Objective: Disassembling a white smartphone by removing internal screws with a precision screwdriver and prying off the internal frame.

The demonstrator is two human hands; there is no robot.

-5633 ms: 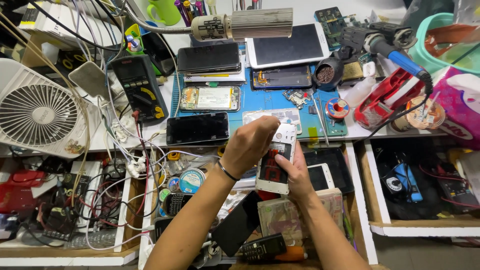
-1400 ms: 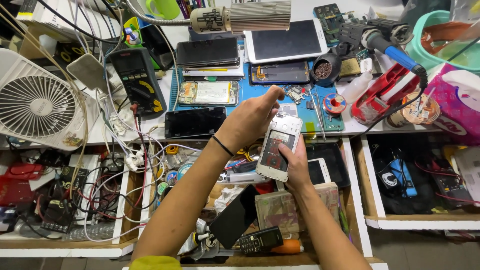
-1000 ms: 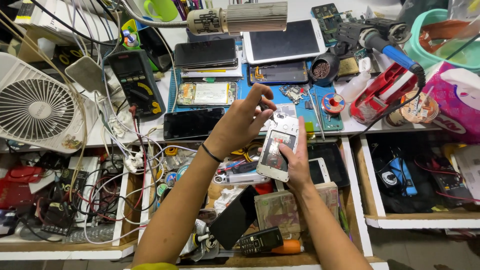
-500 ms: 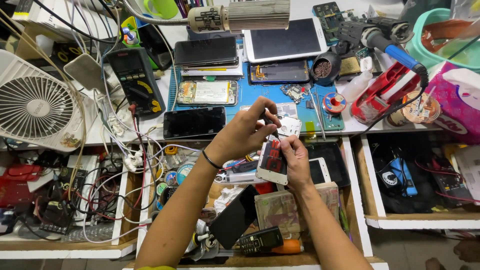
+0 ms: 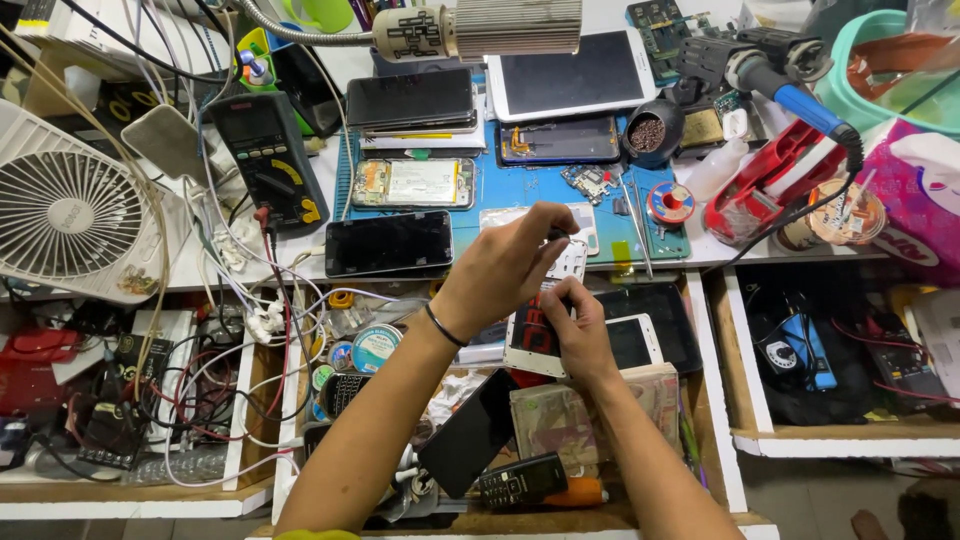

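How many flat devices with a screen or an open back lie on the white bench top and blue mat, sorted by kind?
Dark phones, screen up: 2, one beside the multimeter, one on a stack at the back
Opened phones showing their insides: 2, one on the left of the blue mat, one farther back
White tablet: 1
Total: 5

The left hand (image 5: pixel 505 265) covers the top of the white opened phone (image 5: pixel 540 325), hiding its fingertips' grip. The white round fan (image 5: pixel 70 215) is cut off at the left edge; both forearms leave the bottom edge.
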